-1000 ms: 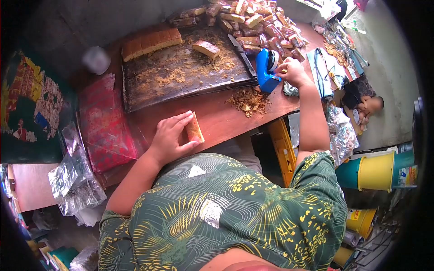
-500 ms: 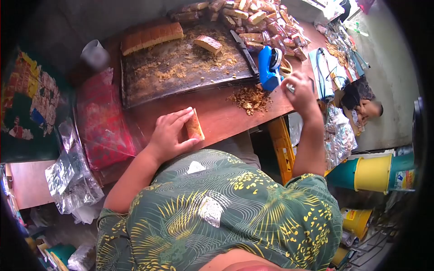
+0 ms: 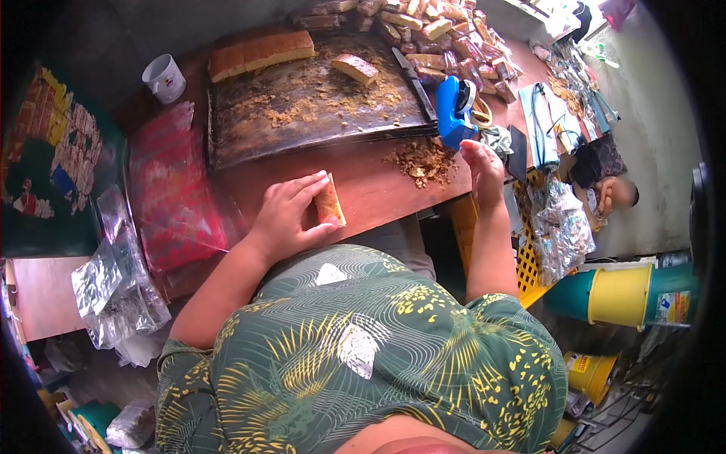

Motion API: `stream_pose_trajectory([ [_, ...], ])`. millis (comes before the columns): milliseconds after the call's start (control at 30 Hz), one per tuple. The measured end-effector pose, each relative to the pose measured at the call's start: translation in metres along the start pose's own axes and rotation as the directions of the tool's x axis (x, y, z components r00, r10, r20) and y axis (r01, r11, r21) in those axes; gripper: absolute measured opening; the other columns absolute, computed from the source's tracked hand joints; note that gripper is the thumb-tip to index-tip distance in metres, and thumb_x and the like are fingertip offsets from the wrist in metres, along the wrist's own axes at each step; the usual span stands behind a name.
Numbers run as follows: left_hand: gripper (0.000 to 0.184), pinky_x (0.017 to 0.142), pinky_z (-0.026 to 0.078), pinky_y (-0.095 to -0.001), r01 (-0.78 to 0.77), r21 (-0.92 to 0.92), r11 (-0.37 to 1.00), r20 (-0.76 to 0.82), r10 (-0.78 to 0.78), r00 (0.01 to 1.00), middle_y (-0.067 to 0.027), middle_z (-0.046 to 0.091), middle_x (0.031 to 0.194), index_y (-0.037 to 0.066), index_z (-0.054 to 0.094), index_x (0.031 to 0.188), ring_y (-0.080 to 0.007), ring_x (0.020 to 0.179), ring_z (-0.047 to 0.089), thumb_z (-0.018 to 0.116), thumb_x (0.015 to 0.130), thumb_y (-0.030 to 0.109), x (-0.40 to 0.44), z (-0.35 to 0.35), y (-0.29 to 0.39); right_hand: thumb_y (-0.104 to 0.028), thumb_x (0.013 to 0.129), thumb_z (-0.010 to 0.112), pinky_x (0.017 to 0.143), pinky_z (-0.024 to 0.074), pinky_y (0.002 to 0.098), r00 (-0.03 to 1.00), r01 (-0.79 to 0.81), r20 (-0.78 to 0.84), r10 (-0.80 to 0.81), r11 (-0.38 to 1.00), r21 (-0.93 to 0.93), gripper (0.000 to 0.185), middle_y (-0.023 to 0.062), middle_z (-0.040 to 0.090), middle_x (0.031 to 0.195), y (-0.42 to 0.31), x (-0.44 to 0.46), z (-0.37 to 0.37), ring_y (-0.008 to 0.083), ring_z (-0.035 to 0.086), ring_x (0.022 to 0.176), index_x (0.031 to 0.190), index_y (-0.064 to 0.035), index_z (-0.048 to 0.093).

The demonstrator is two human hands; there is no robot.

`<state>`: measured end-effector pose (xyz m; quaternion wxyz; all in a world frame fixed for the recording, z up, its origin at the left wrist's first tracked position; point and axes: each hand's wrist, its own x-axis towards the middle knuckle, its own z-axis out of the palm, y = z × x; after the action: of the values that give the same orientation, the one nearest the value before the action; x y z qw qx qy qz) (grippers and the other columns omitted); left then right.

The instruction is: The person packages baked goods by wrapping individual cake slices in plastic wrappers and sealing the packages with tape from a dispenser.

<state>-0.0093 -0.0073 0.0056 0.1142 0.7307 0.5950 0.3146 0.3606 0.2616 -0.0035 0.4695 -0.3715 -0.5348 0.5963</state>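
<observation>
My left hand [image 3: 286, 213] rests at the table's near edge, its fingers and thumb closed round a wrapped-looking slice of sponge cake [image 3: 330, 204]. My right hand [image 3: 485, 172] is raised by the near end of a blue tape dispenser [image 3: 454, 113], fingertips pinched together. Whether a strip of tape sits between them is too small to see. Beyond the hands lies a dark baking tray [image 3: 302, 140] strewn with crumbs. It carries a row of uncut cake [image 3: 261, 54], a single cake piece [image 3: 355, 69] and a knife [image 3: 413, 85] along its right side.
Wrapped cake slices [image 3: 454, 38] are heaped behind the tray. Crumbs [image 3: 423, 161] lie before the dispenser. A white mug [image 3: 164, 79] and red plastic sheet [image 3: 170, 189] are at left. A crumpled cloth [image 3: 497, 139] and dark phone-like slab [image 3: 516, 151] lie right. Another person [image 3: 614, 193] is farther right.
My right hand has moved down and slightly left, away from the crumpled cloth to the dispenser's near end. My left hand keeps its hold on the cake slice. The head view has shifted slightly.
</observation>
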Motion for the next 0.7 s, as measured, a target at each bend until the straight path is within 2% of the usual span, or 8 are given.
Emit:
stream_pose_trajectory([
  [67, 0.078, 0.115, 0.034, -0.0451, -0.005, -0.003, 1.000, -0.004, 0.005, 1.000, -0.0118, 0.054, 0.154, 0.008, 0.054, 0.148, -0.0292, 0.139, 0.051, 0.078, 0.086, 0.048, 0.000, 0.001, -0.001, -0.020, 0.097, 0.078, 0.082, 0.0542, 0.0262, 0.997, -0.062, -0.035, 0.067, 0.990, 0.123, 0.030, 0.0033, 0.071, 0.100, 0.017, 0.010, -0.015, 0.0115, 0.066, 0.085, 0.117, 0.0006, 0.068],
  [167, 0.078, 0.115, 0.034, -0.0453, -0.007, 0.002, 1.000, -0.004, 0.007, 1.000, -0.0121, 0.054, 0.154, 0.008, 0.054, 0.148, -0.0294, 0.139, 0.052, 0.078, 0.086, 0.049, 0.000, 0.001, 0.000, -0.024, 0.098, 0.077, 0.077, 0.0542, 0.0255, 0.977, 0.065, -0.192, -0.093, 0.987, -0.147, 0.032, 0.0033, 0.070, 0.097, 0.025, 0.010, 0.003, 0.0105, 0.066, 0.083, 0.116, 0.0004, 0.066],
  [367, 0.078, 0.116, 0.034, -0.0462, -0.043, 0.056, 0.998, -0.047, 0.046, 0.998, -0.0126, 0.055, 0.152, 0.006, 0.054, 0.148, -0.0302, 0.138, 0.052, 0.078, 0.087, 0.049, -0.003, 0.005, 0.001, -0.029, 0.098, 0.075, 0.074, 0.0556, 0.0310, 0.982, -0.037, -0.174, -0.069, 0.842, -0.539, 0.028, 0.0046, 0.070, 0.096, 0.024, 0.022, -0.002, 0.0158, 0.068, 0.083, 0.100, -0.0015, 0.068],
  [400, 0.077, 0.116, 0.034, -0.0466, -0.057, 0.062, 0.996, -0.066, 0.061, 0.996, -0.0122, 0.056, 0.151, 0.006, 0.055, 0.147, -0.0305, 0.138, 0.052, 0.077, 0.087, 0.049, -0.004, 0.007, 0.001, -0.029, 0.099, 0.075, 0.074, 0.0566, 0.0342, 0.985, -0.019, -0.142, -0.097, 0.760, -0.649, 0.028, 0.0063, 0.071, 0.097, 0.022, 0.024, -0.002, 0.0189, 0.069, 0.084, 0.099, -0.0021, 0.069],
  [500, 0.073, 0.117, 0.032, -0.0479, -0.079, 0.102, 0.992, -0.095, 0.089, 0.991, -0.0110, 0.057, 0.149, 0.006, 0.058, 0.143, -0.0313, 0.139, 0.050, 0.077, 0.087, 0.049, -0.004, 0.010, 0.001, -0.032, 0.095, 0.074, 0.082, 0.0565, 0.0434, 0.888, 0.094, 0.101, -0.448, -0.037, -0.995, 0.028, 0.0147, 0.072, 0.100, 0.008, 0.017, 0.000, 0.0340, 0.069, 0.086, 0.097, -0.0037, 0.072],
  [533, 0.072, 0.117, 0.032, -0.0485, -0.073, 0.129, 0.989, -0.086, 0.084, 0.993, -0.0106, 0.057, 0.149, 0.005, 0.060, 0.141, -0.0317, 0.139, 0.050, 0.077, 0.087, 0.049, -0.003, 0.008, 0.002, -0.033, 0.092, 0.074, 0.088, 0.0539, 0.0531, 0.934, -0.035, 0.051, -0.354, -0.232, -0.972, 0.029, 0.0201, 0.071, 0.104, -0.009, 0.002, 0.016, 0.0441, 0.067, 0.096, 0.101, -0.0052, 0.074],
  [567, 0.070, 0.118, 0.031, -0.0490, -0.064, 0.160, 0.985, -0.077, 0.077, 0.994, -0.0102, 0.058, 0.148, 0.005, 0.061, 0.140, -0.0320, 0.139, 0.049, 0.077, 0.087, 0.049, -0.004, 0.005, 0.004, -0.035, 0.093, 0.073, 0.089, 0.0541, 0.0526, 0.980, -0.146, -0.117, -0.162, -0.180, -0.973, 0.031, 0.0210, 0.071, 0.104, -0.014, 0.001, 0.013, 0.0417, 0.068, 0.098, 0.098, -0.0041, 0.074],
  [700, 0.069, 0.120, 0.028, -0.0501, -0.077, 0.149, 0.986, -0.098, 0.092, 0.991, -0.0104, 0.060, 0.145, 0.005, 0.064, 0.137, -0.0313, 0.142, 0.046, 0.077, 0.087, 0.052, -0.007, 0.006, 0.002, -0.035, 0.094, 0.076, 0.081, 0.0534, 0.0430, 0.988, 0.090, 0.071, -0.136, 0.141, -0.986, 0.034, 0.0171, 0.069, 0.096, -0.006, -0.010, 0.000, 0.0319, 0.067, 0.088, 0.092, -0.0006, 0.073],
])
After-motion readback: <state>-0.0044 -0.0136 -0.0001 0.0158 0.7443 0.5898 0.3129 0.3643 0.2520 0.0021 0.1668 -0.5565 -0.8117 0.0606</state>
